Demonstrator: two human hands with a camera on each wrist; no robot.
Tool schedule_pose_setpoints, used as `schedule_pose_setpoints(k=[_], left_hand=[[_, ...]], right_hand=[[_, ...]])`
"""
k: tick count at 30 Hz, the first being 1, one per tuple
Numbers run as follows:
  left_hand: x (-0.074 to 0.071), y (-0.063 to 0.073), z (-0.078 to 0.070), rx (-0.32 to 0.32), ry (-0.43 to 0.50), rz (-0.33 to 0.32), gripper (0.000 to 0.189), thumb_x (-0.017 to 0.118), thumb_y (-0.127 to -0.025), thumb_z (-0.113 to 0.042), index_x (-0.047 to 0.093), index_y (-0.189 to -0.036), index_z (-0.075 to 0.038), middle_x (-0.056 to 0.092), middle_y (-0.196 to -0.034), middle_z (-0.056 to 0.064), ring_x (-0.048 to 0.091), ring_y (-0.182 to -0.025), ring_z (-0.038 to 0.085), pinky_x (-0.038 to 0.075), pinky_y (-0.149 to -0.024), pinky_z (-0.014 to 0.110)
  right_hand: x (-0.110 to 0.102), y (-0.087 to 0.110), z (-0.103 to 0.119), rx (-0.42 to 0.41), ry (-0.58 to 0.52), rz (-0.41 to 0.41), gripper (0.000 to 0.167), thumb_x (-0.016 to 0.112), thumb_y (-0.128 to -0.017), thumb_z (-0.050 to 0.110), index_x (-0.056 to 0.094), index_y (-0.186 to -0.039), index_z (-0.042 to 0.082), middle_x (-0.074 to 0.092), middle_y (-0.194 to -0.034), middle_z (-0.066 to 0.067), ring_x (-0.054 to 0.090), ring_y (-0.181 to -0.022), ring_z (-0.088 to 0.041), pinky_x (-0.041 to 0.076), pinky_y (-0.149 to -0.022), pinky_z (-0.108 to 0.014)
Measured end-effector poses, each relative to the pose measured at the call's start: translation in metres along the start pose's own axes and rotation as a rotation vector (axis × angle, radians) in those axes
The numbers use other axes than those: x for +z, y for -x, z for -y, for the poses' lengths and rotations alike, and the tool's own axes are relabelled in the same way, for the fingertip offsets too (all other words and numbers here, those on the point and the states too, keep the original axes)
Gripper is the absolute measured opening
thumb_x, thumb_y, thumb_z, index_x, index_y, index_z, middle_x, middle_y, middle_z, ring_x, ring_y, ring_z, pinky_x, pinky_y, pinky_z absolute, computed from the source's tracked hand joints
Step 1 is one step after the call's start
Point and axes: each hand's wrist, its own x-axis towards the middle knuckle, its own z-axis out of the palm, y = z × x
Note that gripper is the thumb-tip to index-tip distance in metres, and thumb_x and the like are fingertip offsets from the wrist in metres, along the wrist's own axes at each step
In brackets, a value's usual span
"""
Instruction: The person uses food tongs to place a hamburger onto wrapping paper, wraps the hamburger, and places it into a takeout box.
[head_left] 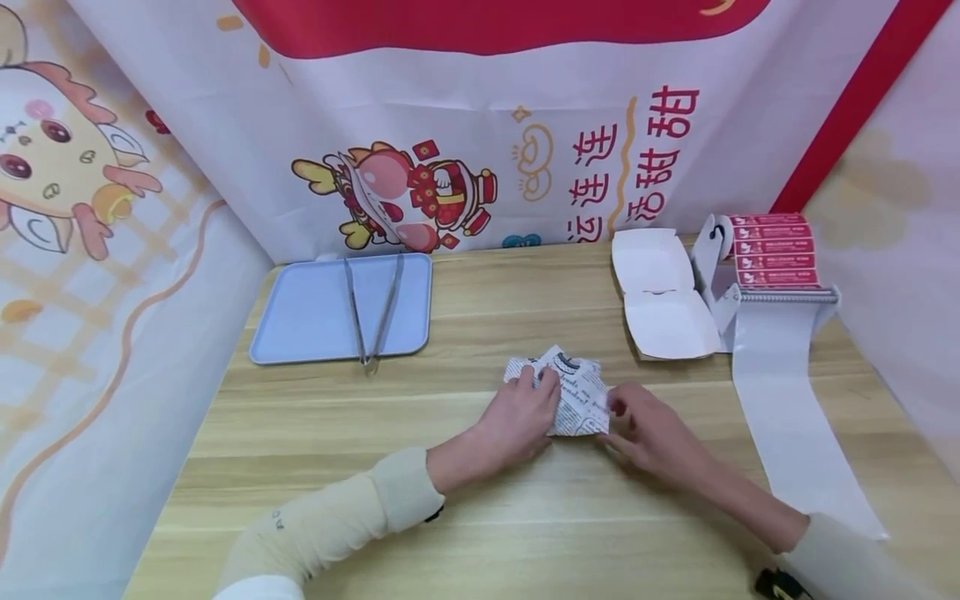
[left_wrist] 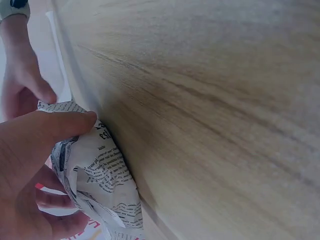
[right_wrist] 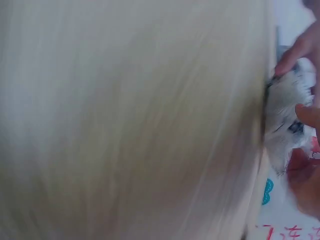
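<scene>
A packet wrapped in newsprint-patterned paper [head_left: 581,400] rests on the wooden table, its folds uneven; what is inside is hidden. My left hand [head_left: 521,412] grips its left part, with the thumb on the near side and the fingers over the top and far side. The left wrist view shows the creased wrapping paper [left_wrist: 107,172] between that thumb and the fingers. At the packet's right end, my right hand [head_left: 660,433] pinches the paper edge between thumb and fingers. In the right wrist view the packet [right_wrist: 285,110] is blurred at the right edge.
Metal tongs [head_left: 367,325] lie on a blue tray [head_left: 300,312] at the back left. An open white box [head_left: 663,292] stands at the back right, beside a label dispenser [head_left: 783,296] with a red label roll [head_left: 776,250]. Its white backing strip [head_left: 795,417] trails down the table.
</scene>
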Motion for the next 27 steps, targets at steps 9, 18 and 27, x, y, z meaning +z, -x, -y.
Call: schedule_pose_setpoints(k=[9, 18, 27], left_hand=[[0.000, -0.001, 0.004, -0.008, -0.016, -0.004, 0.042, 0.060, -0.088, -0.031, 0.060, -0.119, -0.003, 0.055, -0.114, 0.006, 0.055, -0.085, 0.018, 0.054, -0.061, 0.023], [0.000, -0.001, 0.000, 0.004, -0.087, -0.063, 0.032, 0.058, -0.088, -0.023, 0.065, -0.114, -0.006, 0.060, -0.115, 0.005, 0.056, -0.084, 0.017, 0.052, -0.056, 0.020], [0.000, -0.003, -0.002, 0.018, -0.102, -0.058, 0.032, 0.061, -0.088, -0.023, 0.065, -0.115, -0.007, 0.061, -0.116, 0.006, 0.058, -0.086, 0.017, 0.053, -0.058, 0.019]], right_hand=[[0.012, 0.005, 0.012, 0.571, -0.625, 0.045, 0.035, 0.079, -0.084, 0.017, 0.070, -0.114, 0.001, 0.069, -0.092, -0.013, 0.059, -0.068, -0.012, 0.050, -0.052, -0.025], [0.021, 0.006, 0.000, 0.258, -0.474, -0.072, 0.008, 0.079, -0.081, 0.002, 0.075, -0.077, 0.007, 0.061, -0.086, -0.002, 0.055, -0.077, -0.004, 0.050, -0.065, -0.017], [0.006, 0.004, -0.004, 0.473, -0.616, 0.195, 0.023, 0.075, -0.088, 0.017, 0.060, -0.079, 0.001, 0.057, -0.077, -0.005, 0.051, -0.063, -0.012, 0.044, -0.052, -0.023]])
